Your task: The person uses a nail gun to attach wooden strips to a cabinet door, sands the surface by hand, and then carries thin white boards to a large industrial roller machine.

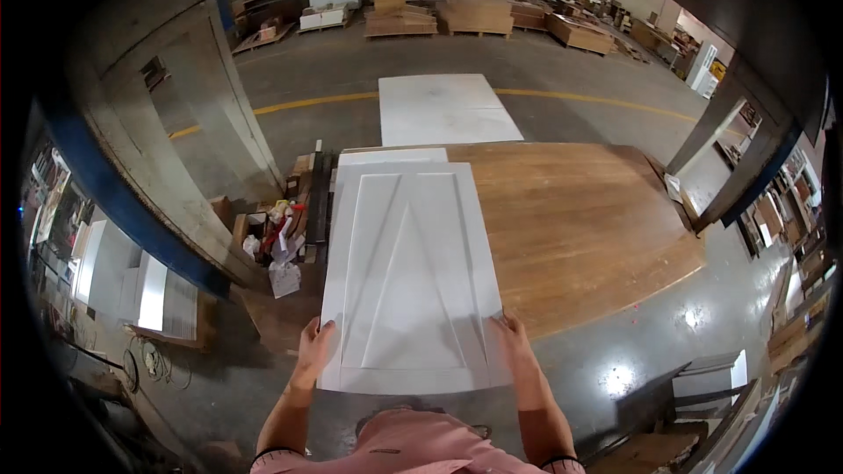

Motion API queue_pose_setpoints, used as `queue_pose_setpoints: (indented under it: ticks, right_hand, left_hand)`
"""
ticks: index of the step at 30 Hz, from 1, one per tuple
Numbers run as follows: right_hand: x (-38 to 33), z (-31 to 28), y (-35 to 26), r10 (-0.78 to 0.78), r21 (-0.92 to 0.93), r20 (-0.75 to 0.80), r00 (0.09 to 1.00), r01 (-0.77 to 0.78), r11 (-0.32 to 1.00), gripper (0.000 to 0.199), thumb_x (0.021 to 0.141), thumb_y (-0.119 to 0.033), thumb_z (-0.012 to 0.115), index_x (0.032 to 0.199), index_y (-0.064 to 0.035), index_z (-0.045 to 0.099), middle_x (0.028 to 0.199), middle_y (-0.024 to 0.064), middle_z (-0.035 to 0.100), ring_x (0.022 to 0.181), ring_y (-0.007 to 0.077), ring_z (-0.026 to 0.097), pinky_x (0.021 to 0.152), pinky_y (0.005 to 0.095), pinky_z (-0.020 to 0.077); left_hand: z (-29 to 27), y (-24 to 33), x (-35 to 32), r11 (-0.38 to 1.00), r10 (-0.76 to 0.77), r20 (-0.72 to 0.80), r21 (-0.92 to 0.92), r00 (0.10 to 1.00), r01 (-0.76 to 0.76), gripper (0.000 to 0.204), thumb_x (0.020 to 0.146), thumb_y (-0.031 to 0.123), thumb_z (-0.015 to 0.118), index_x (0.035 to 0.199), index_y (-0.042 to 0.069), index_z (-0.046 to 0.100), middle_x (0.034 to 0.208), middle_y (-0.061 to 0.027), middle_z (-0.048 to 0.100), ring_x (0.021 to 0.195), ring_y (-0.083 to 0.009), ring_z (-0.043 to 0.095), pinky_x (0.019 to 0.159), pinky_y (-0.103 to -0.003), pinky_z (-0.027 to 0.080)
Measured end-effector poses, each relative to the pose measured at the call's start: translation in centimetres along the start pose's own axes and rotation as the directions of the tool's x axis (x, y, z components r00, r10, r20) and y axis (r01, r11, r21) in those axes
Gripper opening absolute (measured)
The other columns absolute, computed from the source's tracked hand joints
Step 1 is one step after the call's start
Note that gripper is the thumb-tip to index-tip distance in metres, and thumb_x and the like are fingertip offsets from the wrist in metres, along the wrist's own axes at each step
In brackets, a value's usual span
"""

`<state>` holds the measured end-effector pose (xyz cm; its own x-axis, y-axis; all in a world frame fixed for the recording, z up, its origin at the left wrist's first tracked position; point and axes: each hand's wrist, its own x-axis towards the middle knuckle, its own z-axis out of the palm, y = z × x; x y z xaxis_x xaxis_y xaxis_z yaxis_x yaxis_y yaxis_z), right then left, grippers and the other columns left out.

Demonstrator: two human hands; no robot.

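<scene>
A white door panel (pixel 411 298) with a raised frame and slanting grooves lies in front of me, its near end jutting past the table edge toward my body. My left hand (pixel 314 347) grips its left edge near the close corner, thumb on top. On the opposite edge my right hand (pixel 511 341) holds the panel in the same way. The fingers of both hands are partly hidden by the panel's edges. Beneath its far end shows another white panel (pixel 395 155).
The panel rests over a wooden table (pixel 580 228). Beyond it is a large white sheet (pixel 448 110). Machine posts stand at left (pixel 198 114) and right (pixel 746 145). Clutter and papers (pixel 283 250) sit left of the panel. Stacked boards (pixel 479 13) line the far floor.
</scene>
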<state>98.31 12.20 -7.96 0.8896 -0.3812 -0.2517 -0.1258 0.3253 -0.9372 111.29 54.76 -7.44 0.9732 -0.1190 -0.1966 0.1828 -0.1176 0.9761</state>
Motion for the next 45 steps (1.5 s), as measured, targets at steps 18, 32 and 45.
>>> queue_pose_setpoints:
  ticks: [18, 32, 45]
  right_hand:
    - [7.8, 4.2, 0.1, 0.04, -0.842, 0.009, 0.999, -0.014, 0.54, 0.082, 0.091, -0.044, 0.079, 0.154, -0.0046, 0.045, 0.155, 0.0245, 0.048, 0.141, 0.0353, 0.051, 0.111, 0.0488, 0.046]
    - [2.3, 0.2, 6.6, -0.115, -0.923, 0.216, 0.97, 0.241, 0.299, 0.075, 0.088, -0.025, 0.076, 0.156, -0.0253, 0.043, 0.149, 0.0205, 0.051, 0.114, 0.0441, 0.067, 0.092, 0.0517, 0.0579]
    - [-22.6, -17.0, 17.6, 0.028, -0.673, -0.176, 0.984, -0.141, 0.726, 0.062, 0.093, -0.047, 0.07, 0.149, -0.0251, 0.056, 0.136, 0.0161, 0.067, 0.117, 0.0429, 0.066, 0.099, 0.0502, 0.054]
  left_hand:
    - [-4.0, -0.9, 9.7, 0.655, -0.229, 0.36, 0.744, 0.904, -0.131, 0.11, 0.084, 0.058, 0.078, 0.163, 0.0, 0.026, 0.166, -0.0312, 0.028, 0.144, -0.0466, 0.044, 0.117, -0.048, 0.043]
    - [-1.6, -6.0, 2.0, 0.412, 0.14, 0.306, 0.847, 0.942, -0.336, 0.1, 0.075, 0.027, 0.09, 0.159, 0.008, 0.04, 0.139, -0.0231, 0.063, 0.123, -0.0423, 0.061, 0.102, -0.05, 0.052]
    - [18.7, -15.1, -8.5, 0.387, 0.251, 0.22, 0.87, 0.943, -0.306, 0.073, 0.086, 0.02, 0.078, 0.151, 0.002, 0.049, 0.162, -0.0358, 0.029, 0.152, -0.052, 0.023, 0.122, -0.062, 0.026]
